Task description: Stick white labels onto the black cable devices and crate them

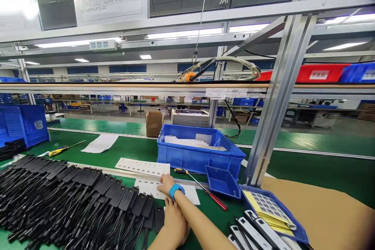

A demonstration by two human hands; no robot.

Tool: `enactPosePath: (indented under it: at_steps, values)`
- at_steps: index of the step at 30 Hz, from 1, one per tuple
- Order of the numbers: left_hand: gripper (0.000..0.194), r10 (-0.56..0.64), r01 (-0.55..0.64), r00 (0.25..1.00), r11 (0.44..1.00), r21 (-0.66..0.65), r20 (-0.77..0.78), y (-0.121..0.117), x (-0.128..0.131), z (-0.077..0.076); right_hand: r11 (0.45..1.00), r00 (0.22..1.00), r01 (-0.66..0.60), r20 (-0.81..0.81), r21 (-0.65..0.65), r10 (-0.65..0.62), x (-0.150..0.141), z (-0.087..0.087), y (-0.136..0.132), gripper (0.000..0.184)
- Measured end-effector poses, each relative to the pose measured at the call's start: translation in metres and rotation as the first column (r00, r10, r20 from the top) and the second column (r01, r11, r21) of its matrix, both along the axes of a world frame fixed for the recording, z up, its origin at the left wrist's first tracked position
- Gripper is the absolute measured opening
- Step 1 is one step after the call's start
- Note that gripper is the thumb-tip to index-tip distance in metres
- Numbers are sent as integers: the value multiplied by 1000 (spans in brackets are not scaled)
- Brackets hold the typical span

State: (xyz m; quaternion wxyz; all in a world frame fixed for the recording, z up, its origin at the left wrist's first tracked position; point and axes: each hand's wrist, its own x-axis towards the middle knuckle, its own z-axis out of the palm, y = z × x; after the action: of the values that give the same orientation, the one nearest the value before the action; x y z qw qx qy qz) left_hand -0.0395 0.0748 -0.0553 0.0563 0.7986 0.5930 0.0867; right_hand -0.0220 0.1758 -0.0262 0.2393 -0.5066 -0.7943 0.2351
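Observation:
My right hand [167,186], with a blue watch [177,190] on its wrist, reaches across my left one. Its fingers are bent and pressed together on a white sheet of small grey labels [146,188]; whatever is between the fingertips is too small to tell. My left hand [177,222] lies just below the right wrist with its fingers curled, and what they grip is hidden. Beside it is a flat black plastic unit [159,218]. To the left, many such black units with cables [114,195] lie in a long overlapping row.
Behind my hands are another label sheet [143,166], a blue bin [187,156] of papers, a small blue tray [223,181] and a red-handled screwdriver [216,200]. White-and-black parts [254,230] and a tray of yellow sheets [271,213] sit right, near a metal post [277,97].

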Motion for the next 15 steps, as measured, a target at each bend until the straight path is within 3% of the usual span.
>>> enactPosePath:
  at_steps: [4, 7, 12, 15]
  values:
    - [59, -13, 13, 999, 1000, -7, -29, 0, 1, 0, 999, 996, 6, -87, 54, -1, -3, 9, -5, 18]
    - [59, 15, -14, 999, 1000, 9, -43, -1, 2, 4, 990, 972, 13, -235, 141, 20, 7, 26, -20, 8]
    - [56, 157, -148, 983, 984, 98, -91, -22, -10, 27, 971, 863, 119, -506, 206, 2, 60, 60, -65, 15]
    - [43, 276, -257, 951, 956, 140, -139, -44, -25, 41, 977, 802, 137, -598, 165, -12, 97, 65, -95, 21]
